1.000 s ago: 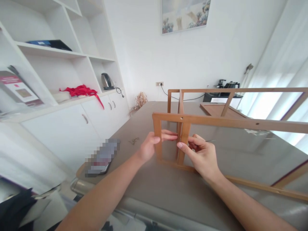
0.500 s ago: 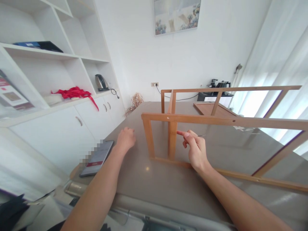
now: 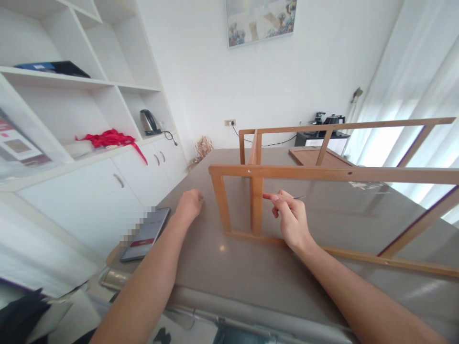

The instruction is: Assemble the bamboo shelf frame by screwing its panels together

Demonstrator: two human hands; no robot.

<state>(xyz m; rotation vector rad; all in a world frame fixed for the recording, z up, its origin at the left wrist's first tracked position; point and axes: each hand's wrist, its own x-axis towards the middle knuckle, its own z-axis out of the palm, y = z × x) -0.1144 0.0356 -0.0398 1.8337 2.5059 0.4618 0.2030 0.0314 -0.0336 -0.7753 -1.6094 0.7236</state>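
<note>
A light wooden frame [image 3: 322, 173] of thin bars stands on the grey table [image 3: 251, 272]. My right hand [image 3: 290, 217] is curled beside the frame's vertical post [image 3: 256, 203], index finger touching it, with a thin metal tool [image 3: 299, 197] pinched in the fingers. My left hand [image 3: 189, 205] rests on the table left of the frame, its fingers curled down where small screws lay earlier. What lies under them is hidden.
A phone [image 3: 145, 234] lies at the table's left edge. White cabinets and shelves [image 3: 107, 157] on the left carry a kettle [image 3: 146, 122] and red cloth [image 3: 107, 138]. A wooden board [image 3: 311, 157] lies at the far end. Curtains hang at the right.
My left hand left the frame's post and moved left onto the table by the screws. My right hand stayed at the post with the tool.
</note>
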